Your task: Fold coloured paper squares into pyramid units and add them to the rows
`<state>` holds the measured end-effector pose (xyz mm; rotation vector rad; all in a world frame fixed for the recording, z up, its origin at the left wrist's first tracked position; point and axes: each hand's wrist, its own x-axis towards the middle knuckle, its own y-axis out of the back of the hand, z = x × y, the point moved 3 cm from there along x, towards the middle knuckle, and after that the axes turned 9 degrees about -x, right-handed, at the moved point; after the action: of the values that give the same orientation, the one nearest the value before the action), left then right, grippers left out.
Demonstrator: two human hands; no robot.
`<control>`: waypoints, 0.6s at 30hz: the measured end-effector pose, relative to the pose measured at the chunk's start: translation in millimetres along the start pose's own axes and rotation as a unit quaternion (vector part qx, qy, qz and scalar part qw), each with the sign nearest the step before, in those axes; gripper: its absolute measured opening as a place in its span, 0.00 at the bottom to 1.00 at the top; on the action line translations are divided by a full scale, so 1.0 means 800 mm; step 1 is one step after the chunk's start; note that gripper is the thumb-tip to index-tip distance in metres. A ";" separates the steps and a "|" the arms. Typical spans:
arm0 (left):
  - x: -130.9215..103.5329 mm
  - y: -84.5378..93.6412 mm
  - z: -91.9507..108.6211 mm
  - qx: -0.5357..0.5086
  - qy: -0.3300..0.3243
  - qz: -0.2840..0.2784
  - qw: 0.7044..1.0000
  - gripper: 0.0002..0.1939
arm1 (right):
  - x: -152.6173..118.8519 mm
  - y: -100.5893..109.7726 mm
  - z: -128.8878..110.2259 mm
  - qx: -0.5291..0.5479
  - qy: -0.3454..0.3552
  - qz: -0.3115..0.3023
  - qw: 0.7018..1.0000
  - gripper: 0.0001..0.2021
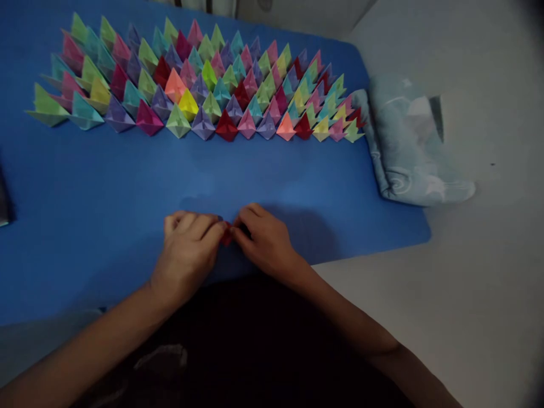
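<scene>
A small piece of folded red paper [226,233] is pinched between my two hands, close to my body. My left hand [189,246] grips it from the left with bent fingers and covers much of it. From the right, the thumb and fingertips of my right hand [266,238] close on its other edge. What shape the paper has is hard to tell, since the fingers hide most of it. Beyond the hands, several rows of folded paper boats [178,120] in many colours stand on the blue surface [255,170].
A folded pale blue-grey cloth [414,153] with swirl patterns lies at the right edge of the blue surface, beside a white wall [488,238]. At the far left edge, a dark object [3,198] is partly in view.
</scene>
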<state>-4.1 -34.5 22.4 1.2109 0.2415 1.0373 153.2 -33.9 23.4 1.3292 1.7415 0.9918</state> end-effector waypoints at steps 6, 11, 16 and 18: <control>-0.018 0.006 0.009 0.037 -0.091 -0.013 0.995 0.16 | 0.001 0.002 0.006 0.056 -0.002 0.001 0.998 0.06; -0.028 0.003 0.008 0.043 -0.077 -0.002 0.996 0.17 | 0.002 0.004 0.012 0.087 0.000 0.003 0.996 0.05; -0.031 -0.002 0.009 0.053 -0.058 -0.019 0.997 0.19 | 0.002 0.007 0.005 0.066 0.011 -0.005 0.998 0.05; -0.031 -0.003 0.010 0.068 -0.066 -0.019 0.995 0.19 | 0.002 0.008 -0.002 0.093 0.009 0.002 0.996 0.05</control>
<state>-11.3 -58.8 14.8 1.3862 0.2344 0.9157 154.2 -31.6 29.3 1.4435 1.8831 0.8619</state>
